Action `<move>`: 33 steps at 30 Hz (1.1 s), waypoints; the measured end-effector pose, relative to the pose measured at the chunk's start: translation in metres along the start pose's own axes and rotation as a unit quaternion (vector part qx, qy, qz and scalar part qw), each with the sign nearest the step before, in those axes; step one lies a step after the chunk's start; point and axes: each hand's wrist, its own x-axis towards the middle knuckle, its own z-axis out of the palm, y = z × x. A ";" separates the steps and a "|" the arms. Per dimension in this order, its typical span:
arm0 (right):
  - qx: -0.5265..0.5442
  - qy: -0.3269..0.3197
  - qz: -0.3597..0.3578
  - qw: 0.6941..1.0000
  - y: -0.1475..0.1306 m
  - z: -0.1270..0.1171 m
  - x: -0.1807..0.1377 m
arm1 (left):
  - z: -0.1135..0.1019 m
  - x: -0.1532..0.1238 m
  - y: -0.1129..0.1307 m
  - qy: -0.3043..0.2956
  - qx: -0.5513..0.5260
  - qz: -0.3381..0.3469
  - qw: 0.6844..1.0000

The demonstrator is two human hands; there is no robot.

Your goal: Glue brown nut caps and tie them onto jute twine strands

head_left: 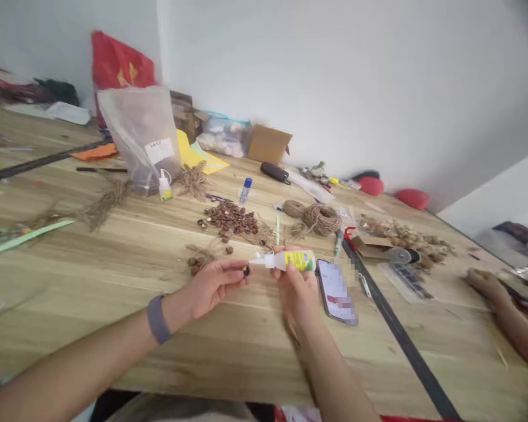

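My left hand (215,284) pinches a small dark bead (246,271) between its fingertips above the wooden table (114,275). My right hand (297,287) is wrapped round a small glue bottle with a yellow label (290,259), held sideways. The bottle's white nozzle points left and nearly touches the bead. A grey band sits on my left wrist. A pile of brown beads (231,218) lies just beyond my hands.
A phone (337,290) lies right of my right hand. A ball of twine (320,218), a clear plastic bag (143,138), another glue bottle (165,186), a cardboard box (267,143) and dried bits lie further back. Another person's hand (486,282) rests at the right.
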 end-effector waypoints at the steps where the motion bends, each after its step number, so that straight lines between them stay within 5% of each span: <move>1: -0.006 0.003 0.005 1.000 0.000 0.000 -0.001 | -0.001 0.000 0.000 0.004 0.000 0.001 1.000; 33: -0.114 -0.061 -0.041 0.991 0.012 -0.016 -0.009 | -0.005 0.004 -0.007 -0.041 0.038 -0.029 0.998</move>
